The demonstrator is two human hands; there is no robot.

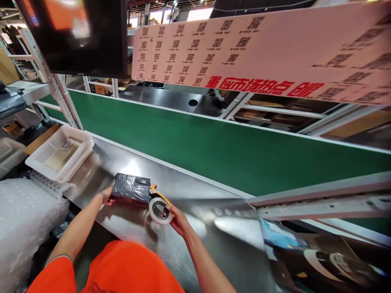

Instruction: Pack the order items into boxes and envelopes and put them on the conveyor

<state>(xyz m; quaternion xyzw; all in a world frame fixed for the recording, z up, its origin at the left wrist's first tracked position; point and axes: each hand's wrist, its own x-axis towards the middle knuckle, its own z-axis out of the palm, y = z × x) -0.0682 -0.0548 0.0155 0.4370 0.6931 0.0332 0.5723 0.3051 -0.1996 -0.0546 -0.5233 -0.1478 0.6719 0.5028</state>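
Observation:
A box-shaped package (132, 189) wrapped in shiny black plastic is over the metal table (226, 240), in front of my body. My left hand (108, 196) grips its left end, fingers closed at the lower edge. At the package's right end is a tape dispenser (165, 198) with a yellow-orange frame and a large roll of clear tape (160, 211). My right hand (176, 216) is wrapped round the dispenser beside the roll. Whether tape runs onto the package cannot be made out.
A green conveyor belt (195, 140) runs behind the table. White plastic baskets (65, 152) stand at the left, above bubble wrap (27, 228). A metal post (320, 199) juts in at the right. A monitor (82, 36) and a pink board (275, 49) with codes hang above.

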